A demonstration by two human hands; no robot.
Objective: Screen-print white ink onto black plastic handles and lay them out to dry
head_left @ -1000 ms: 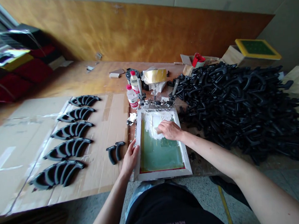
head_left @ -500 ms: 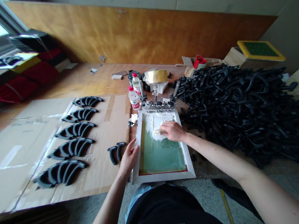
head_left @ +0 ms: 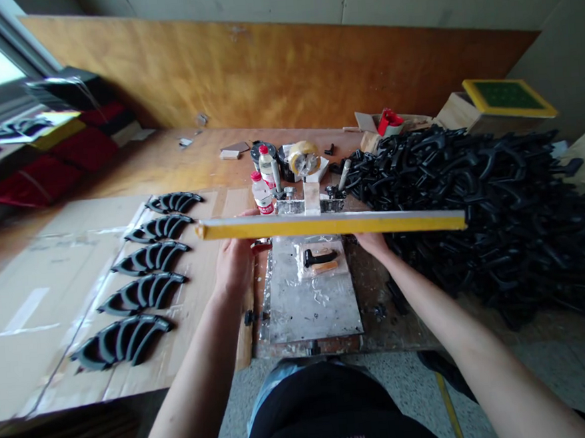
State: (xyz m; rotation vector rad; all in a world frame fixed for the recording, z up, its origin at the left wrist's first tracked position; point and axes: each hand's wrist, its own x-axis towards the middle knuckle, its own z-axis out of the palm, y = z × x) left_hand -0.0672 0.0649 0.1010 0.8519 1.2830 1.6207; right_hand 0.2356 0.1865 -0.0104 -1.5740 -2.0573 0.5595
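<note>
The screen printing frame is raised, its yellow and grey front edge running across the view. Below it lies a worn metal base plate. On a small pad there, a black curved handle rests beside an orange-brown strip. My left hand is left of the plate, partly behind the frame's edge, with most fingers hidden. My right hand reaches beneath the frame near the plate's right side, its fingers hidden too. Whether either hand holds anything is not visible.
Fanned rows of black handles lie on cardboard to the left. A big heap of black handles fills the right. Behind the frame stand red-capped bottles, a tape roll and metal hinge clamps.
The frame has swung up from lying flat, uncovering the plate and handle. My right hand has left the mesh and passed under the frame. My left hand has moved forward and left.
</note>
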